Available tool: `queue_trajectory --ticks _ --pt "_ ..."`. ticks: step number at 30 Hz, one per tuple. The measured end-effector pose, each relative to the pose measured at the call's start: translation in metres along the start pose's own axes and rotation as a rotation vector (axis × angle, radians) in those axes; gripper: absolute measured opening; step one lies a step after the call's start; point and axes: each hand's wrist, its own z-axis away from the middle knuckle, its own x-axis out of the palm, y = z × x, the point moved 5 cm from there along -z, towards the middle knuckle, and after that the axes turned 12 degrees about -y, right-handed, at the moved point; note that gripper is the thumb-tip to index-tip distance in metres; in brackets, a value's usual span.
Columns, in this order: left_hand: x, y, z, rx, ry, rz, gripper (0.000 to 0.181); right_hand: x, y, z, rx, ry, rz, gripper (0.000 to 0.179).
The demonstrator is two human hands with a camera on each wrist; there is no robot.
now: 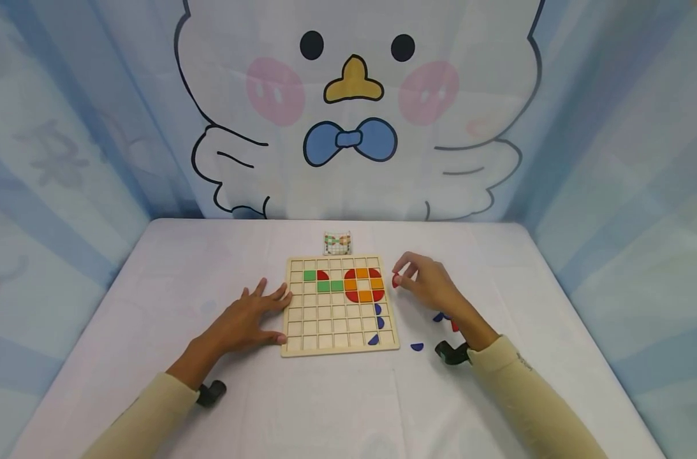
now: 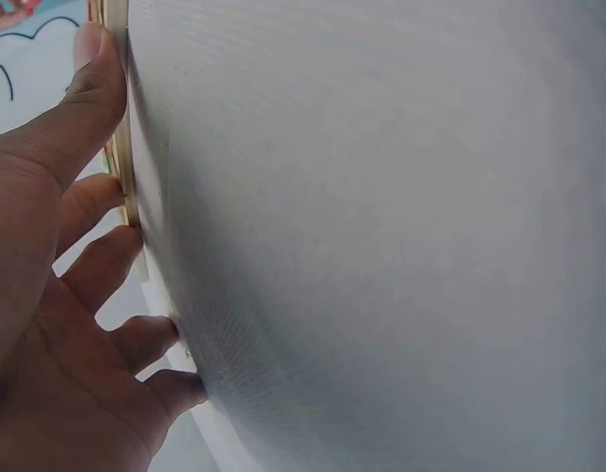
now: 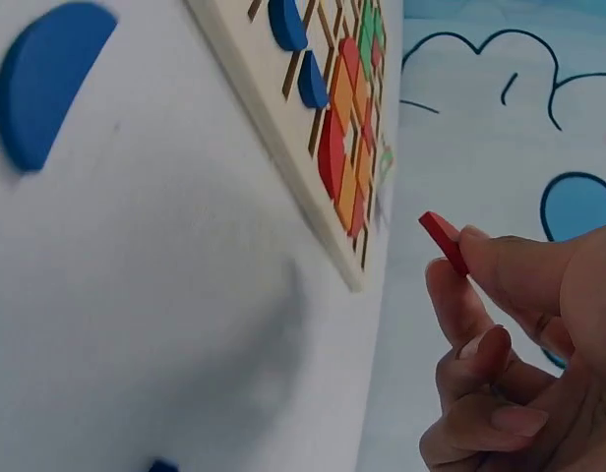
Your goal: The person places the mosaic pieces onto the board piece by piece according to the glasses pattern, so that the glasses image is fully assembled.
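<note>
Pinching a thin red piece [image 1: 395, 280], the right hand [image 1: 431, 280] could fumble it; the left hand [image 1: 246, 324], fingers spread against the board [image 1: 319, 326], might, by pushing, jolt blue pieces [image 1: 380, 323].

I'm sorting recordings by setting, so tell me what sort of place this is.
Probably a small curtained-off play space: a cartoon-printed curtain hangs behind, a white-covered table stands before it, and a wooden grid board with coloured pieces lies on top.
</note>
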Motion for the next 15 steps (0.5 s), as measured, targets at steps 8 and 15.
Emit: queue_trajectory --ticks 8,15 --pt "0.001 0.0 0.0 0.002 0.001 -0.01 0.096 0.016 -0.045 -0.017 -0.105 -0.011 -0.05 0.015" --pt "0.0 0.001 0.001 0.001 -0.006 -0.004 0.095 0.031 -0.078 -0.032 -0.185 -0.006 -0.075 0.013"
